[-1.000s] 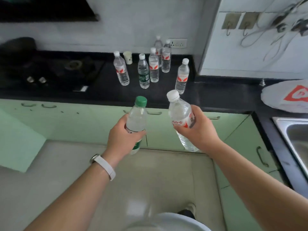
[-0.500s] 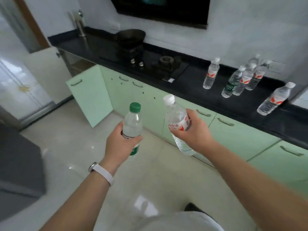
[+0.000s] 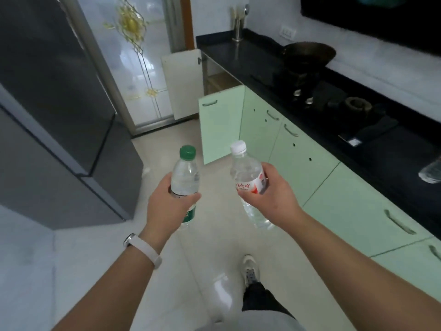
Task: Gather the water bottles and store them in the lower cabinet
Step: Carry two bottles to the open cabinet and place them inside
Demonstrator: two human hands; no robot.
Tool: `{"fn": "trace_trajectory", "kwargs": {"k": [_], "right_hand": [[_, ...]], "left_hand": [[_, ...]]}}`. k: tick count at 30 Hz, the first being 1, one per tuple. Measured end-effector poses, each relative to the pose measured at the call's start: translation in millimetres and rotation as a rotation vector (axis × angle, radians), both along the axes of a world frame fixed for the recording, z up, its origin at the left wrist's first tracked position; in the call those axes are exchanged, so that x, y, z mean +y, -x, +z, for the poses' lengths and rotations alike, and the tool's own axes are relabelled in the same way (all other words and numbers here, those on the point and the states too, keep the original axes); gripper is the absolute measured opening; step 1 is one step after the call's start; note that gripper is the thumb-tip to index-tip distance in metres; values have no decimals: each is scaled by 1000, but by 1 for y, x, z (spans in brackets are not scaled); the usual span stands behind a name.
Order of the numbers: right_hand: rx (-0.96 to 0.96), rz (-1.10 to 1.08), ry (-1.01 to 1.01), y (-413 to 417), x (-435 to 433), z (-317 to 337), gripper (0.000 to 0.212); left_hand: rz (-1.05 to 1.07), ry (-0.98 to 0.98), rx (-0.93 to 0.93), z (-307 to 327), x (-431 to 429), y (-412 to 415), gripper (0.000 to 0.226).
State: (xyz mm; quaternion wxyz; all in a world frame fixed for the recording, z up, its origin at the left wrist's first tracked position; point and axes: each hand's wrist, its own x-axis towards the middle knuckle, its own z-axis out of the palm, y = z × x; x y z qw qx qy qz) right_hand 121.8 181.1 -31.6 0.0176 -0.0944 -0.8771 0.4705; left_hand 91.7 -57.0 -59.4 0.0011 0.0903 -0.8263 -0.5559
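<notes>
Though ribbed—clear plastic bottles (image 3: 185,174) gripped.

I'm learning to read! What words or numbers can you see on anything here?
Red label of the white-capped bottle in the right hand: red characters, too blurred to read.
Green label of the green-capped bottle in the left hand: mostly covered, unreadable.
Small tag on the countertop: too small to read.
Nothing else carries text.

At frame centre, one clear bottle (image 3: 185,180) has a green cap and green label; the other clear bottle (image 3: 248,177) has a white cap and red-and-white label. Pale green cabinet doors (image 3: 298,168) sit under a black counter (image 3: 393,149); upper left, a grey fridge (image 3: 47,103).
</notes>
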Motion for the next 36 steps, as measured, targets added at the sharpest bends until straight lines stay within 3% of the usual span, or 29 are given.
{"fn": "trace_trajectory", "kwargs": {"k": [5,19,29,36], "right_hand": [[-13,151,3,74,8,-12,48],[-14,253,116,264,84,0,47],[-1,361,43,359,16,6,52],[-7,327,1,443,-74,6,55]], "left_hand": [[81,63,-13,-2,6,52,44],[117,113,9,18,95,202,49],[291,94,40,28,22,276,39],[260,59,45,21,-67,369,36]]}}
